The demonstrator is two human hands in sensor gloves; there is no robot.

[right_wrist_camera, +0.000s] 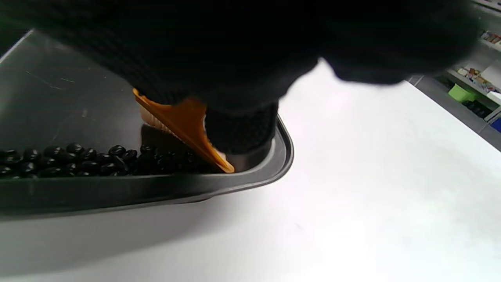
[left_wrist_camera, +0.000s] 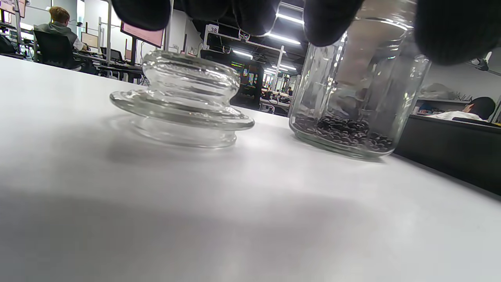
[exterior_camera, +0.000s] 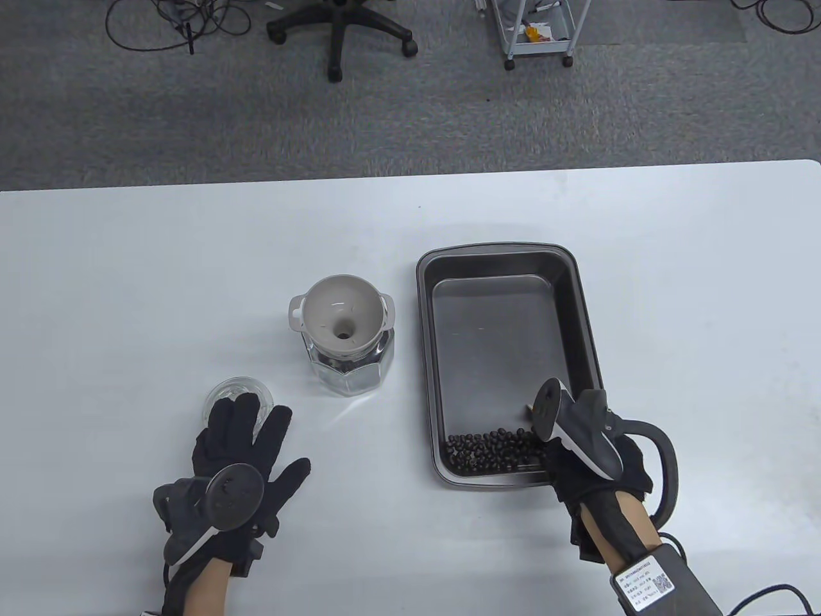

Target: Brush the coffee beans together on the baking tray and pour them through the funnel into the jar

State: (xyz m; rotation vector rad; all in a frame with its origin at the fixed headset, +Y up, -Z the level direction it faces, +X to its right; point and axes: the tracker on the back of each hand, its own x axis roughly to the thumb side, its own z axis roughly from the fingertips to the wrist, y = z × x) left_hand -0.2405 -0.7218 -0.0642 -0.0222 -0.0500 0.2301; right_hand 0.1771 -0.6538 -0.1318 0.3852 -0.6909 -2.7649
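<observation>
Surroundings: glass lid [left_wrist_camera: 180, 102] lying on the white surface [exterior_camera: 128, 289] just left of the jar [exterior_camera: 349, 369]; office chair base [exterior_camera: 340, 32] and wire cart [exterior_camera: 535, 29] on the grey carpet beyond the far edge; cables at the far corners.
Funnel: grey funnel [exterior_camera: 343, 314] seated in the jar mouth, upright.
Jar: clear, some beans at its bottom in the left wrist view, left of the baking tray [exterior_camera: 577, 308], apart from it.
Coffee beans: dark beans [exterior_camera: 490, 449] gathered along the near wall of the tray.
Left grip: left hand [exterior_camera: 240, 465] released, fingers straight and spread flat, fingertips over the lid.
Right grip: right hand [exterior_camera: 587, 459] grasping an orange brush [right_wrist_camera: 184, 125] at the tray's near right corner, beside the beans.
In the way: tracker and glove cover the brush almost wholly from above; bristles barely seen.
Cut off: right forearm box at the bottom edge; jar top behind fingertips in the left wrist view.
Writing: white label with a QR code [exterior_camera: 644, 584] on the forearm box, text too small to read; "38" on a sign [left_wrist_camera: 213, 29] in the background.
</observation>
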